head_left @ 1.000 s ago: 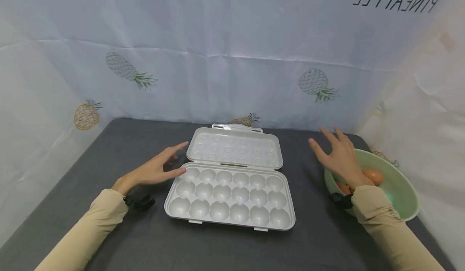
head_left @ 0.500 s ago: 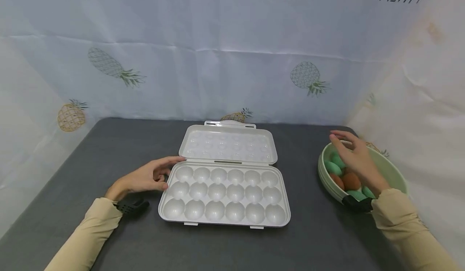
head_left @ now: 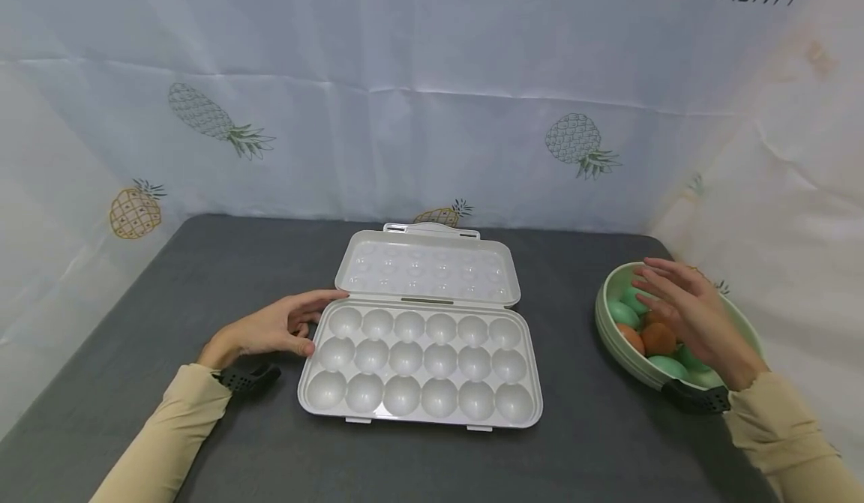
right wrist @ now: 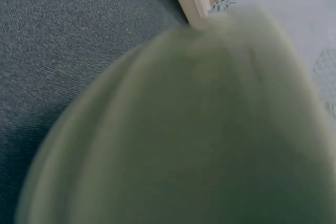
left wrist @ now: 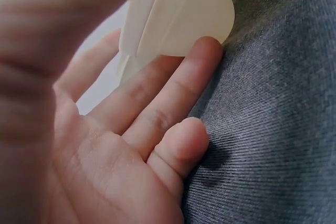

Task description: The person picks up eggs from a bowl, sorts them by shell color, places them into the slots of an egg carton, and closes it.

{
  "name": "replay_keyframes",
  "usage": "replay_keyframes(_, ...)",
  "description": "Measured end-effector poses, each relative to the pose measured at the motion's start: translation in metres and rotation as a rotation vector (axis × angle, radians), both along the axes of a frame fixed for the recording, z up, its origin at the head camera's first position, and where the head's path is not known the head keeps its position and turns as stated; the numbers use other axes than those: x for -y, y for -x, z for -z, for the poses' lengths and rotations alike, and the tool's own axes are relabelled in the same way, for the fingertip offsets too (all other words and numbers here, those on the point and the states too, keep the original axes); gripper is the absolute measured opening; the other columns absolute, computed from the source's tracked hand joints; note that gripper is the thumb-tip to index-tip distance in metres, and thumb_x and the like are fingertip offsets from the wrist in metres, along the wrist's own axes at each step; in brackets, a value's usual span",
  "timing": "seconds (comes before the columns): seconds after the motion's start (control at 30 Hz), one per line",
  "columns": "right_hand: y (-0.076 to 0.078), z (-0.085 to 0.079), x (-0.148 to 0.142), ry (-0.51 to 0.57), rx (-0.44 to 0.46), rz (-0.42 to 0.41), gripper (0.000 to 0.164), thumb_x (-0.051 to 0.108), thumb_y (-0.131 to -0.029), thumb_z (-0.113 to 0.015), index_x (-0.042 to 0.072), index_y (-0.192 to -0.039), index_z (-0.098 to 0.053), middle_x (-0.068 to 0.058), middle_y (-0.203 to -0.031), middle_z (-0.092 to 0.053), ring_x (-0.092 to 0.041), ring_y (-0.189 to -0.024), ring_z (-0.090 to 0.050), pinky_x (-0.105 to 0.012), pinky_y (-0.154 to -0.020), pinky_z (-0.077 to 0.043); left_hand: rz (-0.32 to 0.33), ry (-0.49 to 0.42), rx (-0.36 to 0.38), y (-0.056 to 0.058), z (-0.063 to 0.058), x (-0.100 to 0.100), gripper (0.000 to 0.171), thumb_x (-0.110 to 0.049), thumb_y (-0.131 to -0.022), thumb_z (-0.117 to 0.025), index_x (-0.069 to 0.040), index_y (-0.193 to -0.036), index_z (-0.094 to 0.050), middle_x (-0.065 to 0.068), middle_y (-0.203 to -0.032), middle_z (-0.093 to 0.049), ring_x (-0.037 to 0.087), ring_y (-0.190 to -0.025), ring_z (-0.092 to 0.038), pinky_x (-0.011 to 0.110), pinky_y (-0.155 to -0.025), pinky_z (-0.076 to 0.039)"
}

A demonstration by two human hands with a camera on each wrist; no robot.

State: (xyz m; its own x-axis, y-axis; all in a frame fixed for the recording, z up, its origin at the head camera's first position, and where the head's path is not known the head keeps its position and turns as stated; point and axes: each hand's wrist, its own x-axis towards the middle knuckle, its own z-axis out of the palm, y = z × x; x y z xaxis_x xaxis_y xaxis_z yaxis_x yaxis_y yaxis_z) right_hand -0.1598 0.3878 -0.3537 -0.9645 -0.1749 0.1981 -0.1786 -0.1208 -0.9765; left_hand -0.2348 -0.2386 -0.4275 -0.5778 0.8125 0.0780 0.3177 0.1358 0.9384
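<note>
A white plastic egg tray [head_left: 421,413], its cups bare, lies on the table with its lid [head_left: 432,267] folded back. My left hand [head_left: 270,328] rests against its left side, thumb at the rim and index finger near the hinge corner. In the left wrist view, fingers [left wrist: 184,85] reach under the rim, and one fingertip meets the tray's underside. Over a pale green bowl [head_left: 742,324] is my right hand [head_left: 698,319], fingers loosely extended above green eggs [head_left: 622,314] and brown eggs [head_left: 658,339]. The right wrist view shows mostly the blurred bowl wall [right wrist: 173,129].
Dark grey cloth [head_left: 418,465] covers the table. A white pineapple-print curtain [head_left: 432,151] hangs behind it and along both sides. The bowl stands near the table's right edge, and a stretch of table separates it from the tray.
My left hand has come down onto the tray's left side. The right hand has gone from the bowl's far left rim to above the eggs. The head view has shifted slightly.
</note>
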Motion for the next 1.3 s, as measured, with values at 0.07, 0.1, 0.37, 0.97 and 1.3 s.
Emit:
replay_keyframes(0.07,0.001,0.002,-0.002,0.061,0.019,-0.028,0.038,-0.003,-0.109,-0.038,0.013,-0.133,-0.062,0.005,-0.124,-0.071,-0.007,-0.114,-0.070,-0.023,-0.094,-0.056,0.000,-0.007,0.009,0.000,0.000,0.000,0.085,-0.011,-0.090,-0.079,-0.004,-0.159,-0.030,-0.014,-0.156,-0.043,0.006,-0.108,-0.059,0.029,-0.061,-0.043)
replay_keyframes(0.1,0.001,0.004,-0.002,0.081,0.029,-0.036,0.038,-0.003,-0.109,-0.038,0.012,-0.133,-0.062,0.004,-0.123,-0.071,-0.007,-0.114,-0.070,-0.023,-0.095,-0.056,0.002,-0.011,0.011,0.000,-0.001,0.000,0.085,-0.010,-0.090,-0.079,-0.003,-0.159,-0.029,-0.015,-0.157,-0.042,0.006,-0.110,-0.058,0.029,-0.061,-0.043)
replay_keyframes(0.37,0.000,0.009,-0.002,-0.155,0.025,0.071,0.031,-0.001,-0.106,-0.049,0.011,-0.130,-0.064,0.012,-0.119,-0.071,0.001,-0.109,-0.068,-0.018,-0.091,-0.055,-0.002,-0.026,0.028,-0.003,0.001,0.000,0.086,-0.007,-0.090,-0.078,-0.002,-0.160,-0.028,-0.016,-0.156,-0.043,0.003,-0.116,-0.058,0.027,-0.066,-0.044)
replay_keyframes(0.97,-0.003,0.011,-0.001,-0.838,0.013,0.175,0.036,0.021,-0.101,-0.066,-0.001,-0.129,-0.065,0.034,-0.106,-0.066,0.015,-0.095,-0.062,-0.012,-0.081,-0.050,-0.012,-0.029,0.029,-0.003,0.002,0.000,0.085,-0.005,-0.090,-0.077,-0.002,-0.160,-0.028,-0.015,-0.156,-0.043,0.003,-0.118,-0.057,0.025,-0.070,-0.046)
replay_keyframes(1.3,0.001,0.014,0.001,-0.929,-0.005,0.081,0.039,0.021,-0.098,-0.071,0.001,-0.131,-0.065,0.039,-0.109,-0.060,0.016,-0.100,-0.062,-0.018,-0.081,-0.053,-0.023,-0.018,0.037,-0.004,0.001,0.000,0.085,-0.011,-0.092,-0.077,-0.005,-0.161,-0.027,-0.015,-0.156,-0.042,0.004,-0.118,-0.057,0.026,-0.070,-0.046)
